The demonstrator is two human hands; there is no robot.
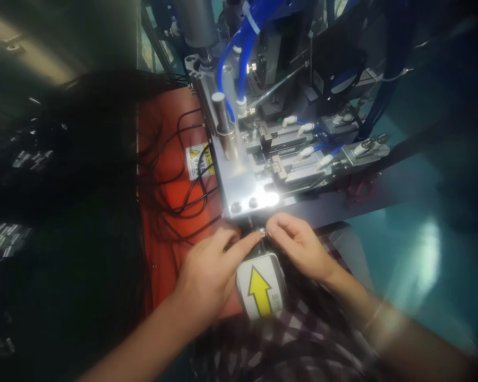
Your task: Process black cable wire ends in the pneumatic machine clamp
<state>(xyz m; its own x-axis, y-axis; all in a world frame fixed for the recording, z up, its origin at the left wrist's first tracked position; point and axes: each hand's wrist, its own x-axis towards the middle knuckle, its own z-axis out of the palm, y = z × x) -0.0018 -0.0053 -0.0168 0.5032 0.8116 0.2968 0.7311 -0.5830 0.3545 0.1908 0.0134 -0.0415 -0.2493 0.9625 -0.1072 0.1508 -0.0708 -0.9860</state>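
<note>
My left hand (209,270) and my right hand (298,244) meet at the front edge of a metal machine plate (242,185). Between their fingertips sits a small shiny metal part (263,232); both hands pinch it, the left forefinger stretched toward it, the right thumb and forefinger closed on it. Just below the hands lies a white label with a yellow arrow (260,289) pointing toward the machine.
An orange panel (167,170) with black cables and a yellow warning sticker (199,161) lies left of the plate. Blue air hoses (239,48), a steel cylinder (223,119) and pneumatic fixtures (314,154) stand behind. Dark hair hangs at the left. Teal surface at right.
</note>
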